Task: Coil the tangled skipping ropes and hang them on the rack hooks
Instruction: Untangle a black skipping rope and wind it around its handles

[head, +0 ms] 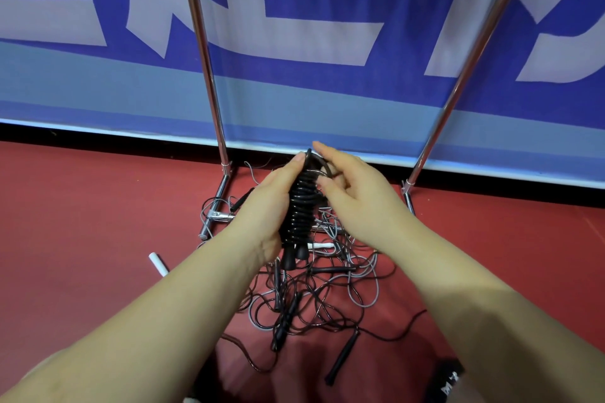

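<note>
My left hand grips a black skipping rope whose cord is wound in tight turns around its two handles; the handle ends stick out below my palm. My right hand is at the top of that bundle and pinches the last loop of black cord. Below my hands a tangled pile of ropes lies on the red floor, black and grey cords mixed, with several black handles. The rack's two chrome poles rise behind; its hooks are out of view.
The rack's base bars rest on the red floor among the cords. A white handle lies to the left of the pile. A blue and white banner stands right behind the rack. A dark object sits at bottom right.
</note>
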`<action>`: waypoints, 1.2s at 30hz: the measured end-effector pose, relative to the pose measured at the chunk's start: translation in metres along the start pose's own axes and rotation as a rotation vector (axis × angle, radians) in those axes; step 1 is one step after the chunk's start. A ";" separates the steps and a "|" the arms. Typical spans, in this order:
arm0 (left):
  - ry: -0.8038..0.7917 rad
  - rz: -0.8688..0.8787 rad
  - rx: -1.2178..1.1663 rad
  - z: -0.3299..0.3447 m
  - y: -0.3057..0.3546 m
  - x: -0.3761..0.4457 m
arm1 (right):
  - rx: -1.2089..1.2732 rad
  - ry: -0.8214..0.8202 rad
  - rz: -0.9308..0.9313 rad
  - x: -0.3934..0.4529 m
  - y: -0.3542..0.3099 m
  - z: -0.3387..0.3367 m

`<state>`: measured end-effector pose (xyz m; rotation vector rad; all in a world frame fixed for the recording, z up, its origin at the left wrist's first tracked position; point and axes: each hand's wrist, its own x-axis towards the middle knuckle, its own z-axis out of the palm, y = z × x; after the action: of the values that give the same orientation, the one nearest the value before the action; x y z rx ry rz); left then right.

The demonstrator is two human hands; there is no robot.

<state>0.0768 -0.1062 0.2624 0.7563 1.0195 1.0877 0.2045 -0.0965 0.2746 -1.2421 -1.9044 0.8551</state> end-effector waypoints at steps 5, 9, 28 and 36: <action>0.032 -0.013 0.031 0.004 0.007 -0.002 | 0.337 0.167 0.094 0.003 0.003 -0.009; 0.092 0.032 0.159 0.003 0.001 0.002 | 0.440 0.219 0.123 0.003 0.001 -0.009; 0.064 0.104 0.546 0.005 -0.001 -0.001 | 0.562 0.146 0.221 0.000 -0.001 -0.002; 0.016 0.107 0.571 0.005 -0.001 -0.007 | 0.950 0.371 0.459 0.009 0.005 -0.023</action>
<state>0.0807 -0.1127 0.2654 1.2721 1.3363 0.8946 0.2235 -0.0831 0.2852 -1.0971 -0.7239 1.4142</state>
